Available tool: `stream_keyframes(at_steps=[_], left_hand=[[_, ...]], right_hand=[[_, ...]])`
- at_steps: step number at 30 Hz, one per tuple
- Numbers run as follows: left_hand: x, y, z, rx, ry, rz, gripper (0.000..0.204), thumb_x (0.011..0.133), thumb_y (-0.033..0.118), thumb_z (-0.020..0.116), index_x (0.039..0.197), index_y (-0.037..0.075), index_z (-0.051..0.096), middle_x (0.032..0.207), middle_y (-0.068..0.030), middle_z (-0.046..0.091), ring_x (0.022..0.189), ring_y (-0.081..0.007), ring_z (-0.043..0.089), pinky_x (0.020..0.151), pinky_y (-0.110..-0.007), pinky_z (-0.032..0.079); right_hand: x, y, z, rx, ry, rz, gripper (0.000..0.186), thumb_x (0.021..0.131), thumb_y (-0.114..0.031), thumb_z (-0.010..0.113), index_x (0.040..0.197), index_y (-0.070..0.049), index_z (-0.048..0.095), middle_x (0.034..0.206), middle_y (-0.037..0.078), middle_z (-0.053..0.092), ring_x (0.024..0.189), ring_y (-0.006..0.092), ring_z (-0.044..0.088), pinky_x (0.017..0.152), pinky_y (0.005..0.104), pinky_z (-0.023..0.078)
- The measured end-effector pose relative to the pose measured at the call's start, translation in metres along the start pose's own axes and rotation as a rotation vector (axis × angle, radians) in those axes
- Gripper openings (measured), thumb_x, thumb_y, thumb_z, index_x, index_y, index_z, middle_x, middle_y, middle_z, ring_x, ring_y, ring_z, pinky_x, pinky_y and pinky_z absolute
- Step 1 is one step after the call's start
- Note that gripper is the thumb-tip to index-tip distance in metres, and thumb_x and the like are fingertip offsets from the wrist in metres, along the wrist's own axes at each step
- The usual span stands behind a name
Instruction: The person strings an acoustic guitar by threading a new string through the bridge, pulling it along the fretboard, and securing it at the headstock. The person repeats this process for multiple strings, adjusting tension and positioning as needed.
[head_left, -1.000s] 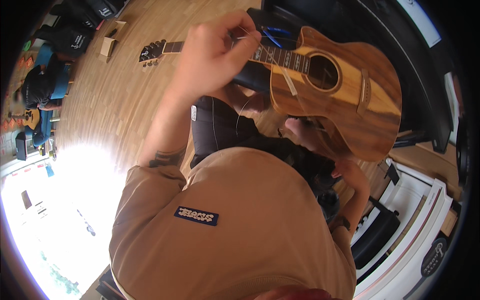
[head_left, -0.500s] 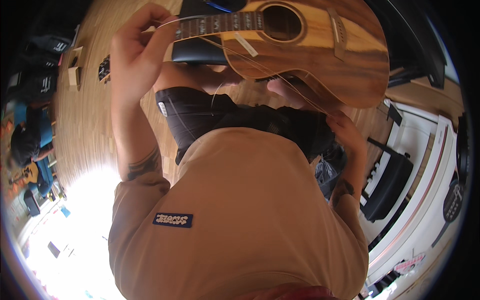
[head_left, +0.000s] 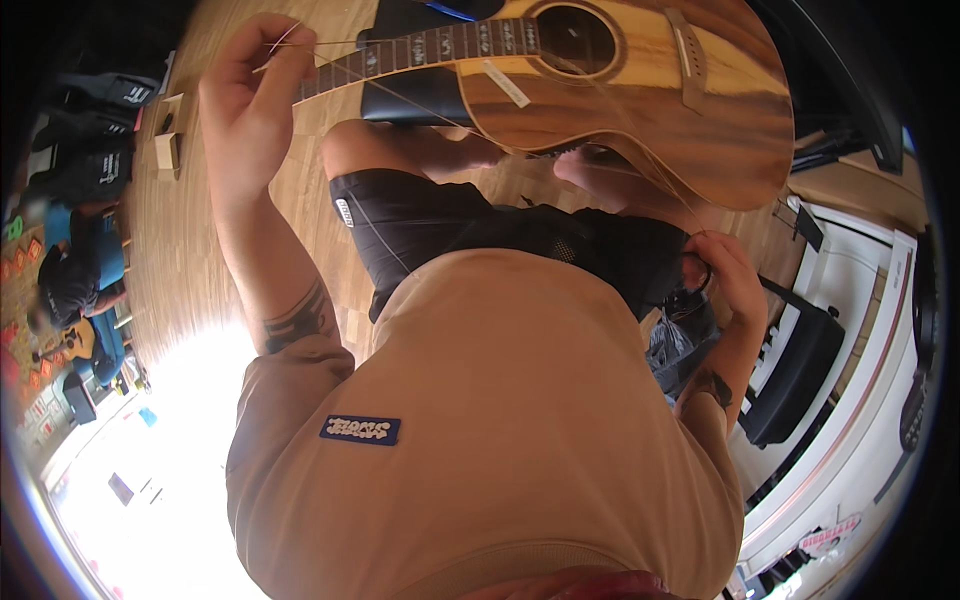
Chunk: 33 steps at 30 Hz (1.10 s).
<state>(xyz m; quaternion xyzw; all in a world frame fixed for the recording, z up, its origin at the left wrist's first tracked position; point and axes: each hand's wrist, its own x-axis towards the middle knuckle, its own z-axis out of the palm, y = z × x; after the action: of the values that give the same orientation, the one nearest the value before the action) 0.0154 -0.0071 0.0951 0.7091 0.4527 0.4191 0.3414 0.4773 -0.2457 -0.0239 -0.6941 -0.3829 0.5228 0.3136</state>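
Note:
My left hand (head_left: 255,105) pinches thin pale strings (head_left: 365,82) at the upper left, beside the fretboard (head_left: 390,58) of a wooden acoustic guitar (head_left: 690,150). The guitar's body lies across a black padded surface (head_left: 395,103), with a pale paper strip (head_left: 505,83) on its top. The strings trail over the guitar toward my right hand (head_left: 728,275), which is curled by my right thigh, its fingers around a string end and something dark that I cannot make out. A blue tool (head_left: 448,12) shows at the top edge.
A seated person (head_left: 75,270) with another guitar (head_left: 65,345) is at far left, below black bags (head_left: 105,130). An open cardboard box (head_left: 167,150) lies on the wooden floor. A white piece of furniture with a black case (head_left: 795,370) stands at right; a black plastic bag (head_left: 675,345) sits beside me.
My left hand has moved left along the guitar neck, drawing the strings out. My right hand has risen and shifted slightly right. The guitar appears higher in view.

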Motion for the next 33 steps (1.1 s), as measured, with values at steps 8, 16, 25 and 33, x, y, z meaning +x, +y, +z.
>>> stream_keyframes(at_steps=[8,16,25,33], left_hand=[[-0.019,-0.005,-0.043,-0.325,-0.090,-0.116,0.030,0.095,0.004,0.056,0.122,-0.006,0.063,0.069,0.0064,0.043,0.056,-0.0023,0.033,0.051,-0.021,0.021],[-0.026,-0.018,-0.075,-0.761,0.050,-0.204,0.036,0.106,0.024,0.043,0.115,-0.005,0.063,0.069,0.0061,0.026,0.054,-0.0044,0.021,0.048,-0.023,0.016],[-0.042,-0.028,-0.055,-0.507,0.197,-0.334,0.034,0.107,0.021,0.045,0.109,-0.004,0.067,0.070,0.0056,0.034,0.057,-0.0042,0.029,0.048,-0.022,0.019],[-0.055,-0.040,-0.063,-0.472,0.117,-0.330,0.037,0.106,0.018,0.047,0.122,-0.008,0.068,0.065,0.0075,0.034,0.061,-0.0043,0.030,0.053,-0.023,0.022]], right_hand=[[0.037,0.049,-0.033,-0.225,0.149,-0.194,0.031,0.098,-0.021,0.049,0.074,-0.003,0.059,0.071,0.006,0.059,0.066,0.0136,0.058,0.061,0.0270,0.042],[0.063,0.136,-0.069,-0.287,0.231,-0.045,0.033,0.096,-0.024,0.054,0.067,-0.013,0.043,0.061,-0.005,0.037,0.052,0.0066,0.036,0.047,0.0276,0.025],[0.014,0.047,-0.071,0.340,-0.107,-0.371,0.046,0.097,-0.034,0.059,0.064,-0.011,0.036,0.062,-0.002,0.031,0.052,0.0104,0.029,0.049,0.0298,0.019],[-0.020,-0.084,-0.024,0.242,-0.136,-0.860,0.055,0.098,-0.034,0.059,0.056,-0.009,0.035,0.051,0.001,0.033,0.041,0.0134,0.032,0.043,0.0298,0.023]])
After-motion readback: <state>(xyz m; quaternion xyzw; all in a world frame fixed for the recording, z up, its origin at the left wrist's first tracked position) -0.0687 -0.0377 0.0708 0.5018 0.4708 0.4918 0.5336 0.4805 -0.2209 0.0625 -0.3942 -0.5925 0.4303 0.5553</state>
